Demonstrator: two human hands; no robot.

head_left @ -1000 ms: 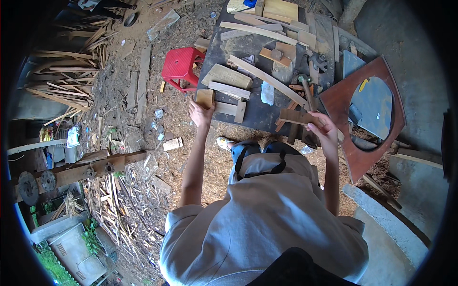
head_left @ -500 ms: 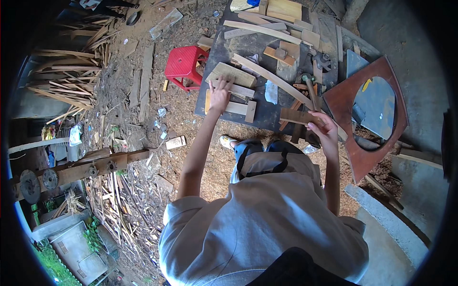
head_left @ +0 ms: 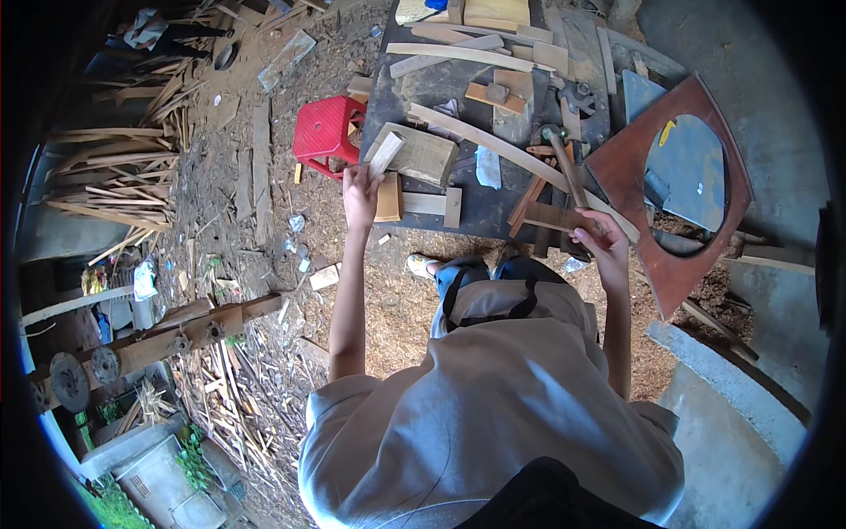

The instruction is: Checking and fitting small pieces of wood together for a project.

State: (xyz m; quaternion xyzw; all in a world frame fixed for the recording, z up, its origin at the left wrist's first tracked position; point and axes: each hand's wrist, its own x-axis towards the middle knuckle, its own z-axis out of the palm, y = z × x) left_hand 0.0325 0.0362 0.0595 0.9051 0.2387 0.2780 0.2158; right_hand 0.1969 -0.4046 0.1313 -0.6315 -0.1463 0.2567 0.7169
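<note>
My left hand (head_left: 359, 198) is closed on a short pale wood strip (head_left: 386, 155), raised at a slant by the table's left edge. Beside it on the dark table (head_left: 489, 212) lies a thick, rough wood block (head_left: 416, 159). Nearer to me are an orange-brown block (head_left: 389, 197) and a pale T-shaped wood piece (head_left: 426, 204). With thumb and fingers, my right hand (head_left: 604, 236) grips the end of a flat brown wood piece (head_left: 550, 216) over the near table edge. A hammer (head_left: 566, 163) slants toward that hand; whether they touch is unclear.
A long curved strip (head_left: 502, 150) crosses the table, with more boards (head_left: 476, 55) behind. The red stool (head_left: 324, 130) stands left. At right leans a reddish-brown panel (head_left: 652, 264) with an oval opening. Scrap wood (head_left: 115, 176) is piled far left; a person (head_left: 150, 31) is at the top left.
My left hand has lifted the pale strip off the rough block and moved left, turning the strip upright. My right hand still grips the brown piece. The view has shifted slightly.
</note>
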